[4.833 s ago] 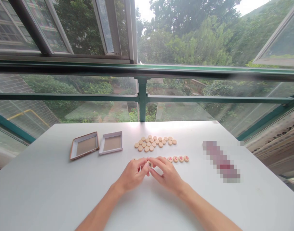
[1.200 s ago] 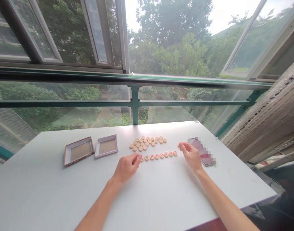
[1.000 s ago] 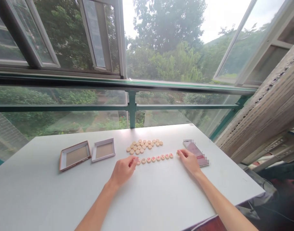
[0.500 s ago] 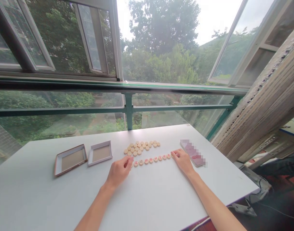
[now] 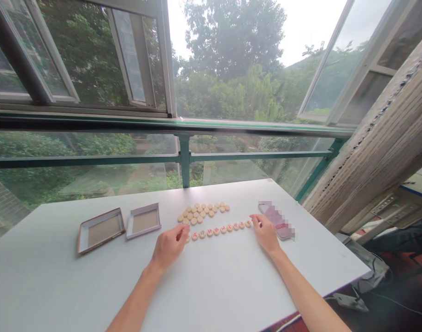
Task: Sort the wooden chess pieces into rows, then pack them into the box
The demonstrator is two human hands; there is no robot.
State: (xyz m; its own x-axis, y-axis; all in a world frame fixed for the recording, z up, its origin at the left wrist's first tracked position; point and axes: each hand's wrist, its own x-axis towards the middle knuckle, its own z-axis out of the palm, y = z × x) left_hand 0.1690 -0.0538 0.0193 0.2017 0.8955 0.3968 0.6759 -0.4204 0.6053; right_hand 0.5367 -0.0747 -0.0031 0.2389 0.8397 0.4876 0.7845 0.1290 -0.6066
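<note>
A row of round wooden chess pieces with red marks (image 5: 219, 229) lies across the middle of the white table (image 5: 211, 286). My left hand (image 5: 168, 245) rests at the row's left end, fingers curled, fingertips against the end piece. At the right end sits my right hand (image 5: 265, 232), its fingers bent and touching the last piece. Behind the row is a cluster of face-down blank pieces (image 5: 201, 212).
Two shallow open box halves lie at the left: a brown-rimmed tray (image 5: 99, 224) and a grey-rimmed tray (image 5: 143, 220). A phone (image 5: 276, 219) lies just right of my right hand. A green railing with glass (image 5: 185, 157) runs behind the table; the table's right edge drops off.
Earlier both hands pinched a piece together at the centre. Since then they have spread to the two ends of the row, which is now longer. The view has turned right.
</note>
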